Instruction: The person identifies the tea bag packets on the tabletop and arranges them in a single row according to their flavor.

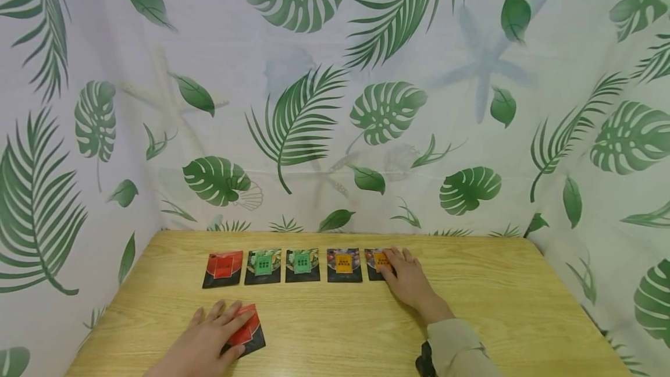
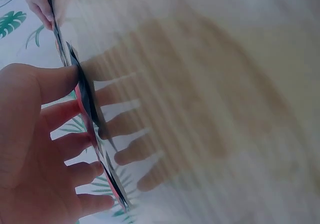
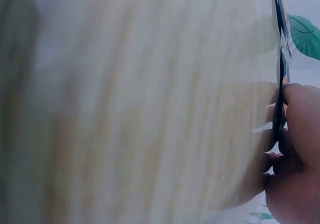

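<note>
My left hand (image 1: 209,336) grips a red and black packet (image 1: 253,339) between thumb and fingers, close to the table's front left. In the left wrist view that packet (image 2: 90,109) appears edge-on and slightly bent, with the fingers spread along it. At the right end of a row, my right hand (image 1: 410,281) holds an orange-labelled packet (image 1: 373,265) by its edges, its fingers covering the right part. The right wrist view shows this packet (image 3: 278,116) edge-on beside the thumb.
Left of the right hand, the row holds another orange-labelled packet (image 1: 344,266), two green-labelled packets (image 1: 302,266) and a red packet (image 1: 223,270). They lie on a wooden table (image 1: 324,330). Leaf-patterned cloth (image 1: 314,202) stands behind and at both sides.
</note>
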Action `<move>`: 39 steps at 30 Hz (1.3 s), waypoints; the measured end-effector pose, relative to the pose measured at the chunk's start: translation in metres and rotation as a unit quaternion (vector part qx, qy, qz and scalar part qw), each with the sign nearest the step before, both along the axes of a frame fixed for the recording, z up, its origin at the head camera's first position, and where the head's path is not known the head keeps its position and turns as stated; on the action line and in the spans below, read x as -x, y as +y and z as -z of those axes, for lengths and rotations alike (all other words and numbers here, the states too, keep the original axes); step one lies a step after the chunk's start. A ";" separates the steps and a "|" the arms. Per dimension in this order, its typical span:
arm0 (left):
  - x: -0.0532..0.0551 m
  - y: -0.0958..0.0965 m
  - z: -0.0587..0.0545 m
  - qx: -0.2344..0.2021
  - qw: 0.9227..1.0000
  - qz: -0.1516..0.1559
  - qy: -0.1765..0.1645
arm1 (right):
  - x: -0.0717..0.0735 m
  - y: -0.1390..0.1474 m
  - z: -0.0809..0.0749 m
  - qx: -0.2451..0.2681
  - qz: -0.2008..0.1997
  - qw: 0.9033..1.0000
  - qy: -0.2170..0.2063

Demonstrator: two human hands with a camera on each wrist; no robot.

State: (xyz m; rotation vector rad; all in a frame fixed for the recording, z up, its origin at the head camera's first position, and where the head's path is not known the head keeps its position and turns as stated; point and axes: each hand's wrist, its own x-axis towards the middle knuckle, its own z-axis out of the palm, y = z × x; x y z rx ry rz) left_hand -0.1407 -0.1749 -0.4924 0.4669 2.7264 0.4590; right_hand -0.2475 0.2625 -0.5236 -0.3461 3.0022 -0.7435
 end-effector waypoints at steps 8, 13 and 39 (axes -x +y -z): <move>-0.003 -0.011 0.001 -0.011 1.000 -0.009 0.007 | 0.000 0.000 0.001 0.003 -0.002 1.000 0.007; -0.002 -0.020 0.004 -0.010 1.000 -0.021 -0.001 | 0.001 0.000 0.002 0.001 -0.002 1.000 0.009; 0.001 -0.062 0.006 0.010 0.998 -0.048 0.031 | 0.001 0.000 0.003 0.004 -0.001 1.000 0.015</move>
